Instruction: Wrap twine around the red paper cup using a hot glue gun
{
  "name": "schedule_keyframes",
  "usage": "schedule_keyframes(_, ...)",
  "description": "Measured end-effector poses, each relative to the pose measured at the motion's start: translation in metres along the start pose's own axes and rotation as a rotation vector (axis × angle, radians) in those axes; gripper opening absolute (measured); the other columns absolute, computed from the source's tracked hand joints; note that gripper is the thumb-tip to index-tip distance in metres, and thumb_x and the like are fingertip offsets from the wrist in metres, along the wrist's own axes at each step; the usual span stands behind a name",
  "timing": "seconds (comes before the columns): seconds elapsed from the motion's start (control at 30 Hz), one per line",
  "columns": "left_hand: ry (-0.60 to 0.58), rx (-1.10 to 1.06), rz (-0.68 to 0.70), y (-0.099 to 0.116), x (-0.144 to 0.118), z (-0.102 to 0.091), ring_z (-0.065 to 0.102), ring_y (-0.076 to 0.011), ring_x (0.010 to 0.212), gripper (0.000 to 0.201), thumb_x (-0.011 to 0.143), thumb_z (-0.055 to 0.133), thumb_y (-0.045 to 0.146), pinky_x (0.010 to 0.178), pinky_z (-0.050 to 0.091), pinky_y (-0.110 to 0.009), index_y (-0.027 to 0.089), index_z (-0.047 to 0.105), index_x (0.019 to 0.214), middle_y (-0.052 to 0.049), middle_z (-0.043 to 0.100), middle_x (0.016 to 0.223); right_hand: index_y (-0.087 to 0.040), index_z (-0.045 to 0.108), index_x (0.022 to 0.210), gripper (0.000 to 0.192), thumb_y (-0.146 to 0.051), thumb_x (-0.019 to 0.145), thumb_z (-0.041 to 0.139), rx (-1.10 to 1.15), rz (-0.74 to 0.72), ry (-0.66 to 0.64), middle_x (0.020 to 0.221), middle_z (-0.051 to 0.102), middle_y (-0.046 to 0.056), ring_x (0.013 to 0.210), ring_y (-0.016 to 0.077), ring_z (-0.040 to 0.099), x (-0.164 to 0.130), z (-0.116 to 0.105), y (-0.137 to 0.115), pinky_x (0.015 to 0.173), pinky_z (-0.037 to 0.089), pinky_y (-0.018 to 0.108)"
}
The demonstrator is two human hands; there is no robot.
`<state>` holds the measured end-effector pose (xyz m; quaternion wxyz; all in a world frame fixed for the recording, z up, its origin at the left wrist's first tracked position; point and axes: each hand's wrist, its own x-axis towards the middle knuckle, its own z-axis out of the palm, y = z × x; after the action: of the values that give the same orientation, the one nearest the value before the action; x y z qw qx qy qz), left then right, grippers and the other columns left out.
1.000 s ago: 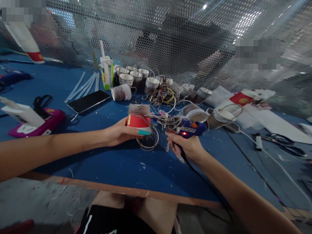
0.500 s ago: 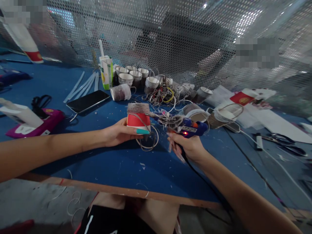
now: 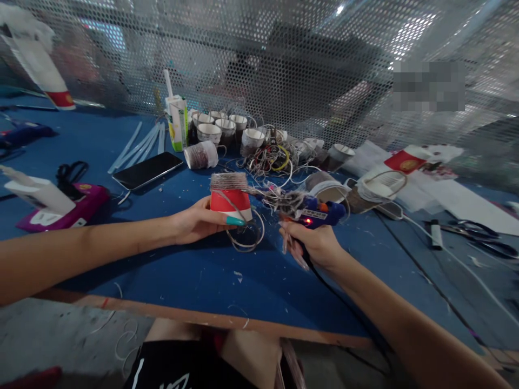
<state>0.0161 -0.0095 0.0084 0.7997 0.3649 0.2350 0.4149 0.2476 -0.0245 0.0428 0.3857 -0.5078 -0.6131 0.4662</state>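
Observation:
My left hand [image 3: 198,220] is closed round the lower part of a red and white paper cup [image 3: 227,201], held upside down above the blue table. Grey-brown twine [image 3: 228,181] is wound round the cup's upper end, and a loose loop of cord [image 3: 259,237] hangs below it. In my right hand [image 3: 312,240] is a blue hot glue gun [image 3: 330,214] with a lit red light, its nozzle pointing left at the cup. Tangled bits of twine [image 3: 286,200] cover the front of the gun and hide its tip, so I cannot tell whether it touches the cup.
Behind stand several wrapped cups [image 3: 209,133], a juice carton [image 3: 177,123] and a heap of cord [image 3: 267,156]. A phone [image 3: 148,170] and glue sticks [image 3: 135,146] lie left, near a purple device [image 3: 87,208]. Scissors [image 3: 482,232] lie right. A mesh panel [image 3: 284,65] rises behind.
The view has shifted slightly. Both hands keep nearly the same place, with the cup still in the left and the glue gun in the right. At far left the hanging white and red cup shape moved slightly.

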Motion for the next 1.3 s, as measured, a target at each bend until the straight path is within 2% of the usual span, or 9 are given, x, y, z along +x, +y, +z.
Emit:
schedule_keyframes(0.17, 0.013, -0.027, -0.002, -0.001, -0.001, -0.002, 0.070, -0.0193, 0.091, 0.056, 0.050, 0.091, 0.014, 0.090, 0.051, -0.032, 0.015, 0.070, 0.102, -0.006, 0.076, 0.096, -0.024, 0.043, 0.028, 0.044, -0.031, 0.065, 0.064, 0.018, 0.022, 0.016, 0.026, 0.042, 0.000, 0.026, 0.0100, 0.040, 0.001, -0.001, 0.004, 0.034, 0.039, 0.026)
schedule_keyframes(0.3, -0.006, -0.032, 0.010, -0.002, -0.001, -0.005, 0.069, -0.0186, 0.092, 0.063, 0.050, 0.092, 0.013, 0.087, 0.052, -0.031, 0.017, 0.066, 0.107, -0.005, 0.075, 0.097, -0.023, 0.044, 0.029, 0.044, -0.031, 0.066, 0.065, 0.011, 0.029, 0.031, 0.026, 0.042, 0.000, 0.027, 0.0102, 0.043, 0.003, -0.003, 0.005, 0.037, 0.042, 0.025)
schedule_keyframes(0.6, -0.017, -0.006, -0.012, 0.000, -0.003, -0.002, 0.071, -0.0166, 0.086, 0.051, 0.055, 0.088, 0.010, 0.089, 0.052, -0.031, 0.016, 0.067, 0.101, -0.004, 0.075, 0.092, -0.023, 0.046, 0.030, 0.039, -0.031, 0.063, 0.063, 0.013, 0.060, 0.035, 0.027, 0.045, 0.001, 0.025, 0.0110, 0.043, 0.003, -0.004, 0.005, 0.030, 0.033, 0.024)
schedule_keyframes(0.73, -0.031, -0.013, -0.019, 0.000, -0.003, -0.003, 0.071, -0.0191, 0.086, 0.048, 0.056, 0.087, 0.009, 0.094, 0.051, -0.036, 0.015, 0.068, 0.099, -0.007, 0.075, 0.092, -0.022, 0.047, 0.031, 0.037, -0.030, 0.063, 0.063, -0.002, 0.054, 0.040, 0.028, 0.045, 0.001, 0.028, 0.0108, 0.045, 0.005, -0.007, 0.009, 0.034, 0.038, 0.024)
schedule_keyframes(0.9, -0.005, -0.025, -0.032, 0.000, -0.003, -0.001, 0.071, -0.0190, 0.086, 0.049, 0.053, 0.089, 0.011, 0.091, 0.053, -0.035, 0.015, 0.068, 0.097, -0.007, 0.076, 0.092, -0.022, 0.046, 0.034, 0.040, -0.034, 0.069, 0.062, -0.111, 0.063, 0.046, 0.032, 0.046, 0.002, 0.031, 0.0105, 0.042, 0.007, -0.008, 0.007, 0.037, 0.036, 0.026)
schedule_keyframes(1.0, 0.047, -0.026, -0.029, 0.000, -0.003, 0.001, 0.071, -0.0182, 0.086, 0.054, 0.051, 0.092, 0.013, 0.087, 0.054, -0.033, 0.016, 0.067, 0.099, -0.005, 0.076, 0.092, -0.023, 0.050, 0.051, 0.029, -0.036, 0.072, 0.064, -0.255, -0.093, 0.191, 0.045, 0.052, 0.001, 0.041, 0.0127, 0.047, 0.010, -0.007, 0.005, 0.045, 0.042, 0.029)
schedule_keyframes(1.1, 0.081, -0.016, -0.028, -0.001, -0.003, 0.002, 0.070, -0.0180, 0.089, 0.053, 0.054, 0.091, 0.014, 0.089, 0.054, -0.033, 0.016, 0.066, 0.101, -0.004, 0.075, 0.094, -0.023, 0.051, 0.072, 0.022, -0.039, 0.073, 0.066, -0.536, -0.289, 0.349, 0.072, 0.060, 0.004, 0.064, 0.0186, 0.056, 0.018, -0.010, 0.011, 0.059, 0.049, 0.034)
schedule_keyframes(1.2, 0.076, -0.015, -0.013, -0.001, -0.002, 0.002, 0.070, -0.0181, 0.091, 0.051, 0.059, 0.089, 0.014, 0.094, 0.053, -0.036, 0.016, 0.064, 0.104, -0.005, 0.074, 0.097, -0.020, 0.052, 0.097, 0.046, -0.050, 0.068, 0.071, -0.757, -0.346, 0.362, 0.106, 0.056, 0.013, 0.087, 0.0258, 0.059, 0.026, -0.014, 0.024, 0.073, 0.052, 0.043)
schedule_keyframes(1.3, 0.049, -0.021, 0.003, -0.002, -0.001, 0.001, 0.071, -0.0185, 0.091, 0.049, 0.061, 0.087, 0.014, 0.096, 0.053, -0.038, 0.016, 0.064, 0.105, -0.005, 0.075, 0.099, -0.017, 0.041, 0.124, 0.076, -0.046, 0.063, 0.075, -0.850, -0.465, 0.302, 0.126, 0.043, 0.021, 0.115, 0.0361, 0.052, 0.028, -0.014, 0.033, 0.092, 0.048, 0.054)
